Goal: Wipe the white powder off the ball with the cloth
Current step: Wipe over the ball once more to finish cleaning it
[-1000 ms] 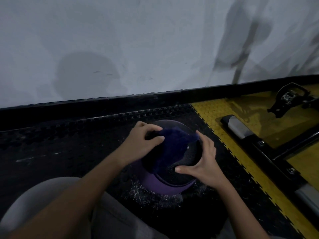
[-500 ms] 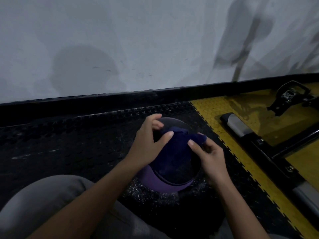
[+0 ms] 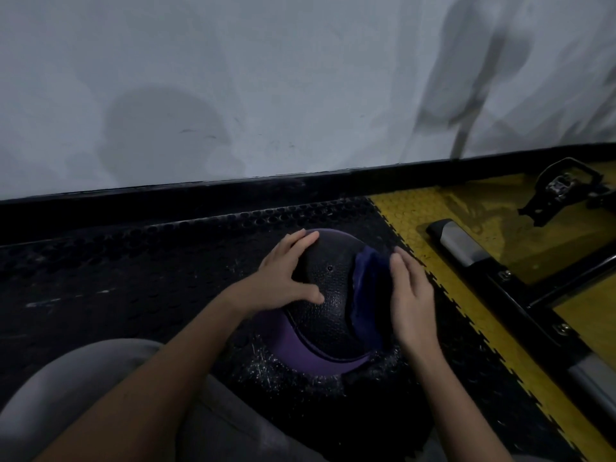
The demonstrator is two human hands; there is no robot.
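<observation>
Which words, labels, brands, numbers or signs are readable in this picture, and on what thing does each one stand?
No text can be read.
The black and purple ball shows only pebbled skin and a small hole.
The dark blue cloth, the white wall and the black floor mat bear no writing.
The black pedal at far right is too small to tell.

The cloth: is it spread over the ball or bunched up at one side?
Bunched at one side: the cloth lies crumpled against the ball's right flank under the right hand; the ball's top is bare.
</observation>
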